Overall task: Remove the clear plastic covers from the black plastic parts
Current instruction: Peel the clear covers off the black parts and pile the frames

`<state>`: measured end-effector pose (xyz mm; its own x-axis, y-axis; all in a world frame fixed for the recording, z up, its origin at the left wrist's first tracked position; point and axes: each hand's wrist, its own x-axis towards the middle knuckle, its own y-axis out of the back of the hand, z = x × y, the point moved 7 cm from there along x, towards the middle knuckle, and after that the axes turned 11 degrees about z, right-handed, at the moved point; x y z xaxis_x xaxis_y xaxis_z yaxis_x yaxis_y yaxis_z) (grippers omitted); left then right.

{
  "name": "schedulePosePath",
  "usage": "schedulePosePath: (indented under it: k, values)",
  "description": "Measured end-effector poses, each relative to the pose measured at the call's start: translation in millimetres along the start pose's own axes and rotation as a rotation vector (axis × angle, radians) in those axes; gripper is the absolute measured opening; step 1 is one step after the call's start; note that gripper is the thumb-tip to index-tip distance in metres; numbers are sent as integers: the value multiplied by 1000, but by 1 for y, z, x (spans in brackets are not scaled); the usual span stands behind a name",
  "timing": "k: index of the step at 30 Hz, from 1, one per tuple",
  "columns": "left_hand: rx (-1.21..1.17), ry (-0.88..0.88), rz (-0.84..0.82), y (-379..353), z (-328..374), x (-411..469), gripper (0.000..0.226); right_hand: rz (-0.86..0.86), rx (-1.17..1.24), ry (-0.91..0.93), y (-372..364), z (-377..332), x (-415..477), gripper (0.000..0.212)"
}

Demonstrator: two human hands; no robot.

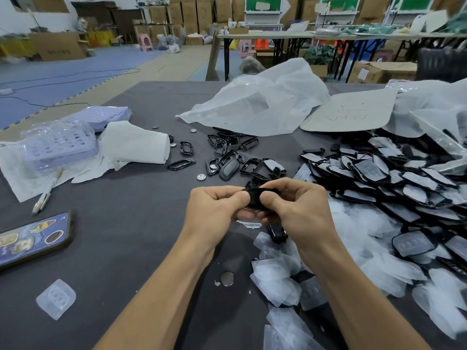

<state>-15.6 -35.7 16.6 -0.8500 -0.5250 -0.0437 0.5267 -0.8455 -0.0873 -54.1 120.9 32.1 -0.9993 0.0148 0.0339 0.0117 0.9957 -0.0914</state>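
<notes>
The black plastic part (254,198) is held above the counter (126,248), between both hands, and serves as the reference for all positions below. The left hand (214,208) grips the part's left end, thumb on the near face and fingers curled behind it. The right hand (298,208) grips the right end in the same manner, its thumb just beside the left thumb. Most of the part is hidden by the fingers. A small clear piece (249,224) shows directly below the part; whether it is attached cannot be determined. To the right of the part lies a large pile of covered black parts (394,178). Below and to the right of the part, loose clear plastic covers (278,281) lie heaped on the counter. Beyond the part, toward the far edge, lie bare black frames (227,157). Well to the left of the part lies a phone (32,238), and nearer the camera a single clear cover (56,298).
</notes>
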Motion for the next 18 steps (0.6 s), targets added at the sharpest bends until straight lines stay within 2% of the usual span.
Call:
schedulePosePath:
  k: [2,4,7,12,15,18]
  values:
    - [13,-13,114,7,2,4,22,59,-86,54,4,-1,0,20]
    - [-35,-17,237,19,5,10,20,147,-362,253,11,-11,-1,17]
    - [-152,14,386,42,5,19,17,70,-703,477,4,-25,-8,18]
    - [-235,31,446,52,2,23,10,-185,-1121,468,-9,-23,-11,10]
    - [-215,10,426,48,1,23,11,-227,-1247,426,-12,-16,-15,18]
    - [-201,-5,409,46,2,23,12,-238,-1350,477,-19,-14,-19,15]
